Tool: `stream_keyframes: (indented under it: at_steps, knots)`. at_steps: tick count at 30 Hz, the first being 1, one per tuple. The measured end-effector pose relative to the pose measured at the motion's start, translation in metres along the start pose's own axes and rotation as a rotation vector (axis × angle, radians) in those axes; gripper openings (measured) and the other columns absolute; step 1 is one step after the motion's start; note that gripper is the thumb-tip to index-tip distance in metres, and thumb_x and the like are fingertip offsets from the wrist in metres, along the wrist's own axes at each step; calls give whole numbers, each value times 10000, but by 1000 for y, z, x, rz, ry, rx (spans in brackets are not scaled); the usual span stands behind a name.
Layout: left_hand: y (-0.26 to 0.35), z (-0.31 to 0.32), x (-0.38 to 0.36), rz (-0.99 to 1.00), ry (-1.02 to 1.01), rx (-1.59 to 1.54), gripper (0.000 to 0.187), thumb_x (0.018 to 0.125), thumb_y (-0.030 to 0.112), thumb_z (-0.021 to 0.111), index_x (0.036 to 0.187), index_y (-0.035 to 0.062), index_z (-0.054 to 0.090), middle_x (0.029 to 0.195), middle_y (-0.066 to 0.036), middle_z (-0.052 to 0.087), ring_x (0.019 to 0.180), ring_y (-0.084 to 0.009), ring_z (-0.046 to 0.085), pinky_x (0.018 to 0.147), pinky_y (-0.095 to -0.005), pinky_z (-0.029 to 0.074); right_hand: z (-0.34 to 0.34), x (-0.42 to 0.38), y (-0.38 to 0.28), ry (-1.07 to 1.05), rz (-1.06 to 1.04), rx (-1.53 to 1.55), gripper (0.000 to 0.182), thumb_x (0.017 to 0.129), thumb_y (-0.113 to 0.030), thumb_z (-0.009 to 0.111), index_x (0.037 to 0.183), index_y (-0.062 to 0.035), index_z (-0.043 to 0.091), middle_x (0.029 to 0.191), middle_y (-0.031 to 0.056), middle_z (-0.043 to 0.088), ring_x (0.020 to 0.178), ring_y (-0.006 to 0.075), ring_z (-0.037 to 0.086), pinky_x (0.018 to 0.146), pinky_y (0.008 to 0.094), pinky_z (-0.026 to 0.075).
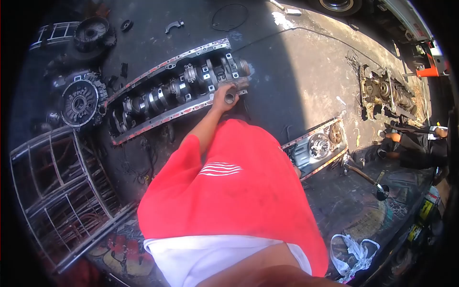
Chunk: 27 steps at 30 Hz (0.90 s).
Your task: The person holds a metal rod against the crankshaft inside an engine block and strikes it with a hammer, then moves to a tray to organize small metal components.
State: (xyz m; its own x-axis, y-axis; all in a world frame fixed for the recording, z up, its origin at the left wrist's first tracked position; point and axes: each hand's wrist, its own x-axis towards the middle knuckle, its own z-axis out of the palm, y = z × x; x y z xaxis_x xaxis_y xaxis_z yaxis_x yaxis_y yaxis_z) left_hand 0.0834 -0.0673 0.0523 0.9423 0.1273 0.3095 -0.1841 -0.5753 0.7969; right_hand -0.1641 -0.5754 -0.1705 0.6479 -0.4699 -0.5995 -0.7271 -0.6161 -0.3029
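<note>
My left hand [221,99] reaches to the near edge of a long engine block [165,115] with an exposed crankshaft [160,97]. Its fingers are wrapped round a short, hollow metal cylinder [230,97] near the block's right end. A toothed gear [240,68] sits at that end of the shaft. Only a small bit of my right hand [298,171] shows past the red shirt, beside a long metal pan or cover [306,150]; its fingers are hidden.
A round flywheel-like part [80,102] and a metal frame rack [52,167] stand left. Another greasy engine assembly [387,91] lies right, near a person's legs [394,146]. A hammer-like tool [362,175] and white cloth [355,253] lie lower right; a cable [325,34] crosses the floor.
</note>
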Motion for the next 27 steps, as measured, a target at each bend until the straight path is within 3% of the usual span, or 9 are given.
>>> stream_keyframes:
  at_steps: [5,8,11,14,17,22,25,26,27]
  knots:
    - [-15,0,22,57,14,-150,334,585,117,687,893,56,572,940,-119,604,906,-286,574,806,-345,447,-71,-80,-162,-52,29,230,151,723,-150,559,731,-3,591,654,107,581,509,221,547,469,336,425]
    - [-3,-11,45,-2,-56,-245,268,608,105,692,845,32,589,947,-122,614,910,-266,592,803,-321,455,-63,-89,-195,13,286,643,139,732,-154,563,669,-33,538,593,71,524,398,160,460,374,295,361]
    - [-6,-18,68,-40,-132,-309,250,640,121,696,856,34,604,947,-119,628,907,-234,607,780,-301,470,-31,-83,-187,69,135,430,179,728,-166,566,777,6,578,637,92,566,495,198,527,463,316,422]
    - [-7,-28,91,-37,-357,-368,171,645,68,698,765,16,587,789,-111,629,787,-182,619,718,-282,465,25,-61,-133,-111,353,502,413,704,-246,564,1018,20,585,982,182,602,931,281,568,815,345,418]
    - [-19,-28,107,156,-437,-355,155,651,81,694,735,26,575,691,-95,598,682,-184,608,638,-278,459,25,-102,-149,-48,289,211,413,701,-253,556,1012,16,590,965,188,602,915,277,570,803,346,423]
    - [-19,-14,116,49,-310,-481,132,676,96,664,658,23,554,612,-70,554,556,-158,544,540,-258,423,7,-154,-170,11,267,-86,414,696,-264,543,1002,9,597,939,198,602,887,269,574,782,349,432]
    - [-46,-18,128,-194,-321,-469,117,683,78,646,648,17,552,590,-68,542,536,-128,519,515,-256,409,1,-169,-174,14,505,342,416,703,-261,532,1016,9,585,879,203,610,854,275,575,777,347,433]
    - [-51,-20,130,-157,-240,-545,108,694,67,620,629,16,551,577,-52,526,525,-97,476,499,-244,385,-12,-175,-179,23,295,16,329,710,-222,544,954,-3,579,757,162,603,686,274,587,647,353,464]
    - [-47,-31,133,-190,-261,-525,97,691,56,613,630,14,550,578,-46,531,528,-104,492,505,-246,392,-28,-186,-218,120,547,491,230,719,-182,559,895,-34,542,608,75,528,490,212,535,455,335,433]
